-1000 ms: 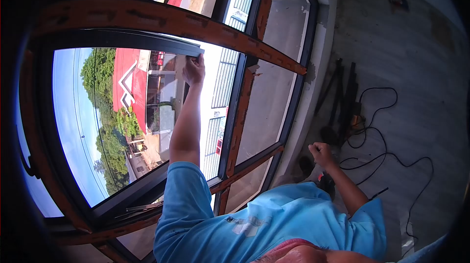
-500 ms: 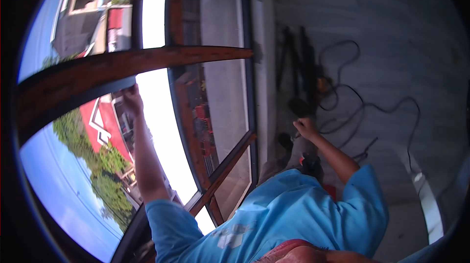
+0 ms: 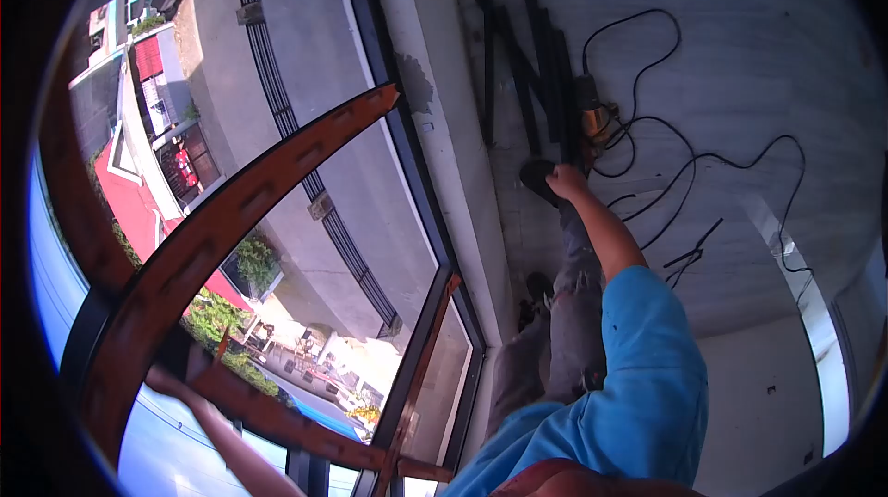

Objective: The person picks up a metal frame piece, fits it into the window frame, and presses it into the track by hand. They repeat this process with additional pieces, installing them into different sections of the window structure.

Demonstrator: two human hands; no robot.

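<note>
My left hand (image 3: 168,384) is raised at the lower left against the brown and black metal window frame (image 3: 236,183); its fingers are smeared and partly hidden by the bar. My right hand (image 3: 566,183) is closed in a fist, low over a black shoe (image 3: 536,181); whatever it may hold is hidden. Brown bars with slots along them cross the window opening, and one curved bar ends near the sill.
On the grey floor lie dark metal bars (image 3: 527,72), an orange and black power tool (image 3: 594,118) with a looping black cable (image 3: 731,162), and a thin dark piece (image 3: 696,243). A light sill (image 3: 453,118) runs beside the window. Outside are a road, roofs and trees.
The view has swung, showing more of the road outside and the floor. My left hand appears lower in the view, still by the frame. My right hand stays closed near the shoe.
</note>
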